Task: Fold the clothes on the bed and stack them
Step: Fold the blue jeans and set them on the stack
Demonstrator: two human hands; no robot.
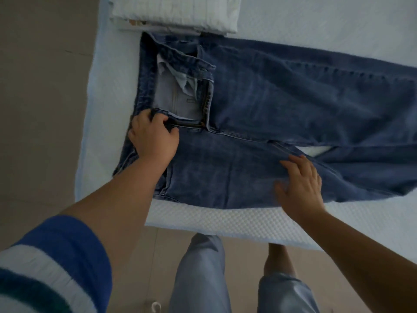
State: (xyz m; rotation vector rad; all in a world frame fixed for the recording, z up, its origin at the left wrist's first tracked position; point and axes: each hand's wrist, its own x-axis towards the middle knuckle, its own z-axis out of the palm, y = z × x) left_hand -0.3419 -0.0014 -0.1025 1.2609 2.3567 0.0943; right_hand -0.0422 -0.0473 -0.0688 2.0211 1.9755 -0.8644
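While left hand [153,136] grips waistband, right hand [300,184] flat on jeans [282,91].

No legible text, brand, number or sign anywhere; small tag inside the jeans [270,114] waistband too blurred to read.

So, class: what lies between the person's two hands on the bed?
In the head view, only the jeans: the near leg's upper denim spans from the left hand, gripping the waistband, to the right hand, resting flat.
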